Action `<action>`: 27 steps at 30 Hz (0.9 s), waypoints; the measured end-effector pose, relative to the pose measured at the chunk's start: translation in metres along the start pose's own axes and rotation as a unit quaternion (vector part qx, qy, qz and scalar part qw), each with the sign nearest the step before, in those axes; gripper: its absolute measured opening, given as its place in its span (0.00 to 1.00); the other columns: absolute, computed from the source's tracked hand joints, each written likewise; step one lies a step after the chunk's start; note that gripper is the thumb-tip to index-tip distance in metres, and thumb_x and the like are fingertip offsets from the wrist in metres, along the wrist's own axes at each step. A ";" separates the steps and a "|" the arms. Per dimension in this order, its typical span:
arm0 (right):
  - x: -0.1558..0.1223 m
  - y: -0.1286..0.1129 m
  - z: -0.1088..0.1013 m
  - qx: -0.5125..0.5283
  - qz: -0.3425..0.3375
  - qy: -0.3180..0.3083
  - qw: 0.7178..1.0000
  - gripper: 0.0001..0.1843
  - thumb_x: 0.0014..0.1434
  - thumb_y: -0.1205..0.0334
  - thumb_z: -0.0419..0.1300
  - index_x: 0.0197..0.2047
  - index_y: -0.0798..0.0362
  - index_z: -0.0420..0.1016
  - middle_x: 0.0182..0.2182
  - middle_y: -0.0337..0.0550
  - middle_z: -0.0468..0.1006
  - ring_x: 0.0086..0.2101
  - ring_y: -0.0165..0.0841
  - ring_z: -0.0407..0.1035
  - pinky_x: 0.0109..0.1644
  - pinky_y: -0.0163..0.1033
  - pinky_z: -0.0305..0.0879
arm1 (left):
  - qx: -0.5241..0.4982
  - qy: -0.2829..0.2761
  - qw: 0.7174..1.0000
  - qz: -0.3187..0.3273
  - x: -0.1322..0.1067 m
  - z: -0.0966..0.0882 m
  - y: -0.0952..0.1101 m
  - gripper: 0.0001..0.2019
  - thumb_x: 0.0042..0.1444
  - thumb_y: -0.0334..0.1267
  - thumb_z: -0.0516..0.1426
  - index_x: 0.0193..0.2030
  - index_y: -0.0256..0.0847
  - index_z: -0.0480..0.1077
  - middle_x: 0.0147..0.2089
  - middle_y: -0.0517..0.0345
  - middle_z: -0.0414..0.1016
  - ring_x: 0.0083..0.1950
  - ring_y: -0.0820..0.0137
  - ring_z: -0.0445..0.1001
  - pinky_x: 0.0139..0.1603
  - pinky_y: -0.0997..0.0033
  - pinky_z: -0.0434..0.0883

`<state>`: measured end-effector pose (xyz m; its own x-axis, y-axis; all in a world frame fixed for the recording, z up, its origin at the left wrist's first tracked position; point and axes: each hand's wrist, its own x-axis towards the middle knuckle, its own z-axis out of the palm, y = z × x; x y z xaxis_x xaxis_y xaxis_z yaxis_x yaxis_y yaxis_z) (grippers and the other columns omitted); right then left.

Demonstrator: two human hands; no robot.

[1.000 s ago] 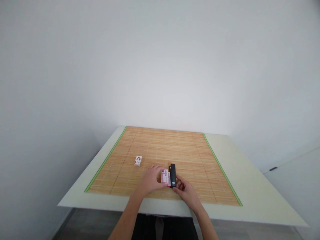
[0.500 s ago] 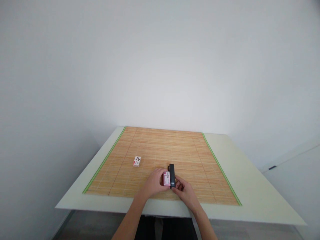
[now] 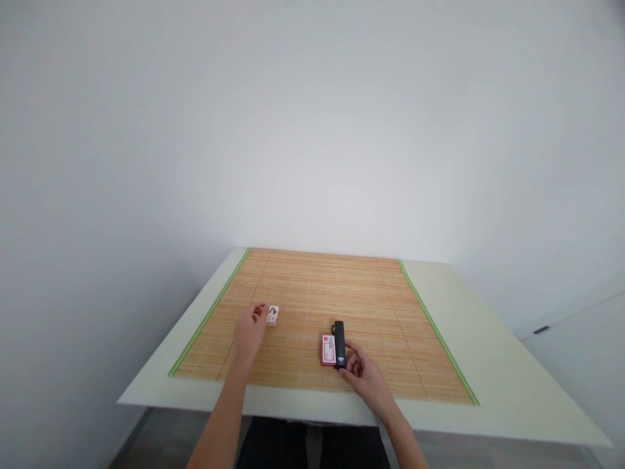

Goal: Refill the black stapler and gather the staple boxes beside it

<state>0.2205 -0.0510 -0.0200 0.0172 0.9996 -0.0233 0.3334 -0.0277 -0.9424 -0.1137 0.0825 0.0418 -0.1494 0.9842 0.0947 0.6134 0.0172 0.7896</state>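
A black stapler [image 3: 338, 343] lies on the bamboo mat [image 3: 342, 293] near its front edge. My right hand [image 3: 364, 374] curls round the stapler's near end. Flat against the stapler's left side lies a red and white box [image 3: 329, 350]. My left hand [image 3: 250, 331] hovers further left with its fingers apart, holding nothing. Its fingertips are just short of a second small red and white box [image 3: 272, 315] that rests on the mat.
The mat has green edges and covers most of a pale table [image 3: 493, 365]. A plain white wall stands behind the table. A white cabinet [image 3: 581, 345] with a dark handle is at the right.
My left hand let go of the red and white box beside the stapler and moved left towards the other small box. The right hand stayed on the stapler.
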 end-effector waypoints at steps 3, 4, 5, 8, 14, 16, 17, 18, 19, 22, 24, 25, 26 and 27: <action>0.000 -0.005 0.001 -0.022 0.007 0.000 1.000 0.35 0.55 0.55 0.66 0.66 0.50 0.70 0.29 0.35 0.75 0.27 0.31 0.67 0.33 0.37 0.64 | 0.004 -0.025 0.999 -0.033 0.021 -0.008 -0.014 0.22 0.61 0.56 0.58 0.47 0.39 0.80 0.43 0.48 0.83 0.45 0.58 0.79 0.46 0.64 0.71; 0.000 -0.007 0.002 -0.033 0.006 0.006 0.999 0.35 0.55 0.55 0.66 0.65 0.50 0.71 0.29 0.35 0.75 0.28 0.31 0.67 0.33 0.37 0.64 | 0.000 -0.047 0.998 -0.037 0.024 -0.005 -0.016 0.21 0.58 0.55 0.60 0.43 0.39 0.81 0.40 0.49 0.83 0.43 0.59 0.79 0.44 0.65 0.71; -0.001 -0.009 0.002 -0.045 0.002 0.014 0.999 0.34 0.55 0.56 0.66 0.65 0.50 0.72 0.30 0.36 0.74 0.28 0.32 0.67 0.33 0.37 0.65 | -0.007 -0.070 0.997 -0.039 0.025 0.002 -0.016 0.20 0.56 0.56 0.61 0.41 0.39 0.81 0.36 0.50 0.83 0.40 0.59 0.80 0.42 0.66 0.70; -0.005 -0.010 0.007 -0.088 -0.026 0.050 0.995 0.33 0.53 0.57 0.67 0.63 0.49 0.75 0.36 0.40 0.76 0.31 0.34 0.69 0.37 0.39 0.69 | -0.037 -0.130 0.990 -0.041 0.021 0.032 -0.007 0.22 0.56 0.57 0.61 0.38 0.37 0.82 0.29 0.53 0.81 0.32 0.62 0.78 0.35 0.68 0.69; -0.012 -0.003 0.023 -0.130 -0.060 0.122 0.982 0.31 0.55 0.56 0.66 0.63 0.48 0.75 0.45 0.47 0.76 0.45 0.43 0.72 0.51 0.45 0.72 | -0.119 -0.231 0.965 -0.038 -0.002 0.099 0.025 0.21 0.55 0.56 0.63 0.36 0.36 0.81 0.31 0.52 0.82 0.30 0.66 0.79 0.30 0.72 0.70; -0.012 -0.001 0.025 -0.139 -0.064 0.121 0.981 0.31 0.56 0.56 0.66 0.63 0.48 0.75 0.44 0.47 0.77 0.46 0.43 0.72 0.52 0.46 0.71 | -0.142 -0.255 0.955 -0.043 -0.009 0.113 0.033 0.21 0.55 0.55 0.64 0.37 0.35 0.80 0.32 0.51 0.83 0.30 0.66 0.80 0.30 0.72 0.71; -0.011 -0.001 0.026 -0.144 -0.067 0.118 0.980 0.31 0.56 0.56 0.66 0.63 0.48 0.75 0.44 0.46 0.76 0.46 0.43 0.72 0.53 0.46 0.71 | -0.151 -0.263 0.952 -0.046 -0.012 0.118 0.037 0.21 0.54 0.55 0.64 0.37 0.36 0.80 0.33 0.50 0.83 0.31 0.66 0.80 0.30 0.72 0.72; -0.011 -0.002 0.026 -0.148 -0.069 0.115 0.980 0.31 0.56 0.56 0.66 0.64 0.48 0.74 0.45 0.46 0.76 0.47 0.44 0.72 0.54 0.46 0.71 | -0.160 -0.268 0.949 -0.048 -0.014 0.121 0.039 0.20 0.55 0.54 0.64 0.38 0.36 0.80 0.34 0.50 0.84 0.31 0.66 0.80 0.30 0.71 0.72; -0.010 -0.002 0.026 -0.154 -0.070 0.111 0.979 0.32 0.56 0.56 0.66 0.64 0.48 0.74 0.45 0.47 0.76 0.47 0.44 0.72 0.55 0.46 0.70 | -0.168 -0.271 0.947 -0.048 -0.016 0.123 0.041 0.20 0.55 0.54 0.64 0.38 0.36 0.80 0.35 0.49 0.84 0.32 0.66 0.81 0.31 0.71 0.73; -0.007 -0.008 0.026 -0.181 -0.061 0.102 0.976 0.32 0.57 0.56 0.66 0.65 0.48 0.73 0.45 0.47 0.76 0.48 0.44 0.72 0.55 0.45 0.70 | -0.188 -0.276 0.941 -0.046 -0.020 0.125 0.042 0.18 0.55 0.52 0.65 0.36 0.36 0.80 0.35 0.50 0.84 0.33 0.64 0.81 0.33 0.69 0.75; -0.006 -0.013 0.026 -0.200 -0.052 0.095 0.974 0.31 0.57 0.56 0.66 0.64 0.46 0.73 0.45 0.46 0.76 0.48 0.45 0.72 0.55 0.45 0.70 | -0.199 -0.274 0.940 -0.045 -0.022 0.125 0.041 0.18 0.54 0.53 0.65 0.34 0.36 0.80 0.34 0.50 0.84 0.33 0.64 0.81 0.34 0.68 0.75; -0.006 -0.015 0.026 -0.207 -0.050 0.091 0.973 0.30 0.57 0.55 0.66 0.63 0.45 0.74 0.45 0.46 0.75 0.48 0.45 0.72 0.54 0.45 0.69 | -0.203 -0.271 0.940 -0.045 -0.023 0.125 0.041 0.19 0.54 0.53 0.65 0.34 0.36 0.80 0.33 0.50 0.83 0.33 0.64 0.81 0.34 0.68 0.75; -0.006 -0.018 0.026 -0.211 -0.049 0.086 0.972 0.28 0.58 0.55 0.66 0.62 0.44 0.74 0.45 0.46 0.75 0.48 0.44 0.72 0.54 0.44 0.69 | -0.206 -0.268 0.940 -0.045 -0.024 0.126 0.040 0.19 0.54 0.54 0.65 0.33 0.36 0.80 0.33 0.50 0.83 0.33 0.63 0.81 0.34 0.68 0.76; -0.006 -0.020 0.026 -0.215 -0.049 0.083 0.972 0.26 0.58 0.55 0.66 0.61 0.44 0.75 0.44 0.45 0.75 0.47 0.44 0.72 0.53 0.44 0.69 | -0.210 -0.264 0.940 -0.046 -0.025 0.127 0.039 0.19 0.54 0.54 0.65 0.33 0.36 0.79 0.33 0.50 0.83 0.33 0.63 0.81 0.34 0.68 0.76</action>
<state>0.1896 -0.0562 -0.0096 0.1050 0.9837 0.1463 0.7029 0.0306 -0.7106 0.0125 0.0806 -0.0064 0.2869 0.9342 -0.2121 0.2401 0.1442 0.9600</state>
